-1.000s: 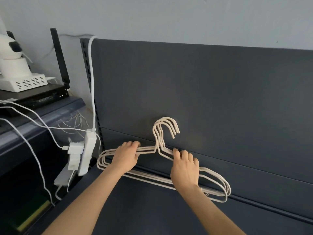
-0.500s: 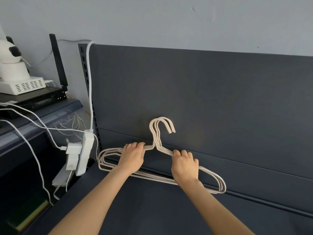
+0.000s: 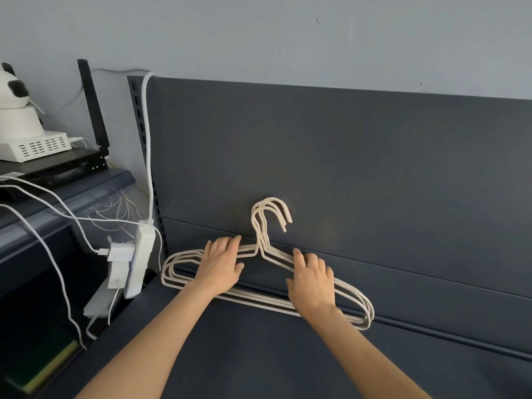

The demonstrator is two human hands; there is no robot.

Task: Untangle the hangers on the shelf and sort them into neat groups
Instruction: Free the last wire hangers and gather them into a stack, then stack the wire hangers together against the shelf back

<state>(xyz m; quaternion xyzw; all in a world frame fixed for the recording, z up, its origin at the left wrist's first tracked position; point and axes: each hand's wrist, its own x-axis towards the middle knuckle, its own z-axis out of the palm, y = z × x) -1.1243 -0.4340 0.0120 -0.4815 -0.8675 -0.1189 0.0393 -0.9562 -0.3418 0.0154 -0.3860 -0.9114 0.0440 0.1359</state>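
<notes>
Change: fingers uncurled; we find left hand (image 3: 220,262) and right hand (image 3: 312,283) laid flat, fingers apart, on hangers (image 3: 261,239).
Axis: stack lies left-to-right mid-frame, one hand per shoulder, hooks between.

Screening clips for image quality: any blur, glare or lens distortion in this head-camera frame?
Head view: hangers, left hand and right hand sharp, no motion blur; light soft and even, no glare; wide-angle lens makes the slotted upright lean.

Shoulders of hangers (image 3: 260,237) covered by left grip (image 3: 220,263) and right grip (image 3: 312,280); count unclear. White camera (image 3: 17,110) at 9 o'clock clipped by edge.
</notes>
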